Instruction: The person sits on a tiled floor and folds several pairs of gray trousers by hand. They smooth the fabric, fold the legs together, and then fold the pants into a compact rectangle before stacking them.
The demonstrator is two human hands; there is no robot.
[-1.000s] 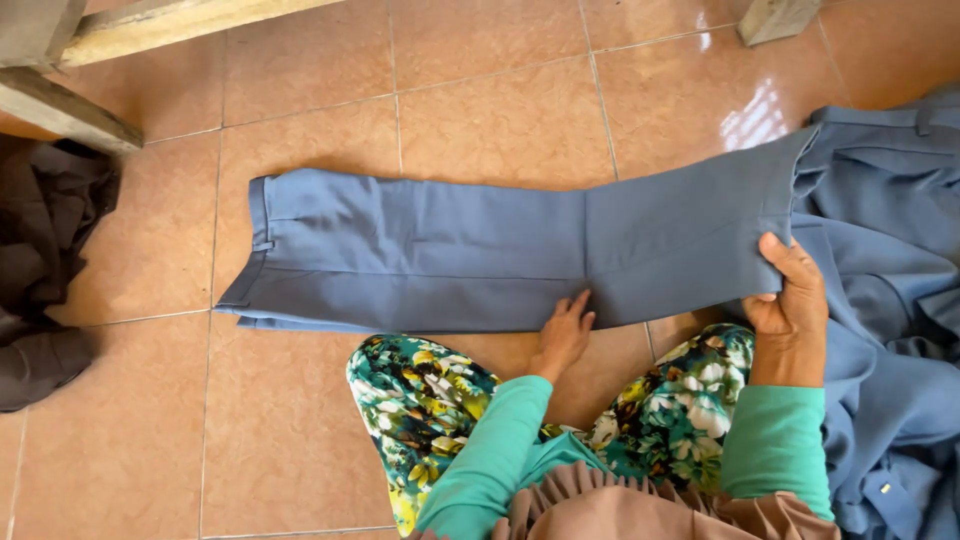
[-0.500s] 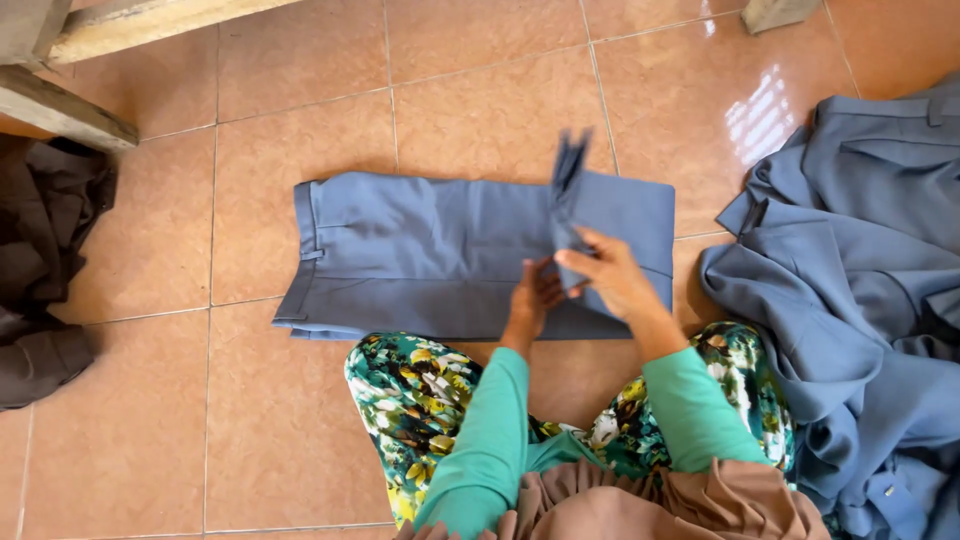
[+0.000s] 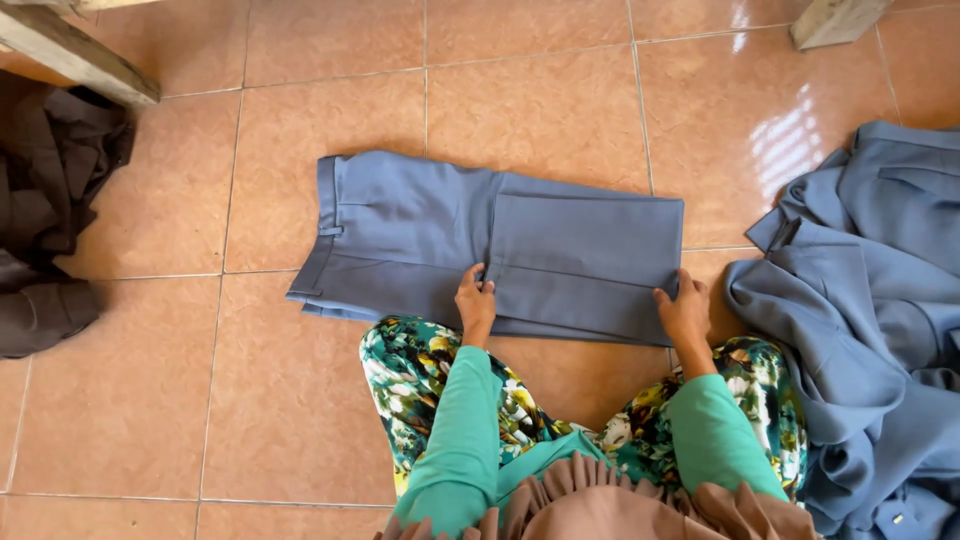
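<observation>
Blue-grey trousers (image 3: pixel 480 250) lie flat on the tiled floor, long axis running left to right. Waistband with a belt loop sits at the left end. The leg section is folded back over itself, forming a neat rectangular layer on the right half; its folded edge is the right-hand end, straight and square. Fabric smooth, few creases. Left hand (image 3: pixel 476 303) rests on the near edge at the inner end of the folded layer; right hand (image 3: pixel 686 312) presses the near right corner.
</observation>
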